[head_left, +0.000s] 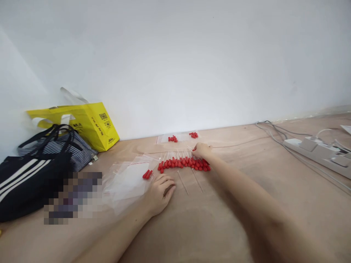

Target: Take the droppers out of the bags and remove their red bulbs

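Several thin pale sticks with red bulb-shaped ends (177, 162) lie in a row on the wooden table, red ends toward me. My right hand (202, 150) reaches over the row's right end, its fingers pinched on a small red piece that is mostly hidden. Resting on the table at the row's near left, my left hand (161, 193) has its thumb apart from its fingers and appears to hold nothing. Beside it, two red pieces (147, 174) lie on clear plastic bags (124, 180). Two bare sticks (183, 182) lie between the hands.
Against the wall, another clear bag (161, 139) bears red pieces and thin sticks. A yellow bag (95, 126) and a black bag (35, 182) stand at the left. On the right lie a white power strip (323, 153) and grey cables (270, 133).
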The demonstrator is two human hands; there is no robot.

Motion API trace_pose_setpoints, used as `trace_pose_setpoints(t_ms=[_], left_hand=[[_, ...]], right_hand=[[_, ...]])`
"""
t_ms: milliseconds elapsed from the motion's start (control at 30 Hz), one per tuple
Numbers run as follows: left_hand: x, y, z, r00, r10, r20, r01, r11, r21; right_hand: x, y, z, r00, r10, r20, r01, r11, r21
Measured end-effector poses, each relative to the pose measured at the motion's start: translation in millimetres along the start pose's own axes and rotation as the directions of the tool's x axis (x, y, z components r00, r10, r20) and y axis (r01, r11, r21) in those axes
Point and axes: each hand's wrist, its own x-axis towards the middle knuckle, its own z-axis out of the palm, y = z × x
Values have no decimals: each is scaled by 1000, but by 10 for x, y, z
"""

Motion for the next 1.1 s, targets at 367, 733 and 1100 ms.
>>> trace_pose_setpoints(t_ms=[367, 733, 1100], left_hand=[[141, 119, 145, 993, 5, 115, 4, 996, -84], [205, 202, 165, 996, -84, -15, 80, 983, -164], [255, 426, 209, 899, -430, 77, 397, 730, -556]], right_hand=[[-531, 228, -190, 999, -42, -14, 43, 995, 90], [-1058, 312, -107, 944, -102, -315, 256, 826, 501], [-1589, 188, 111, 800, -511, -314, 599, 711, 369]])
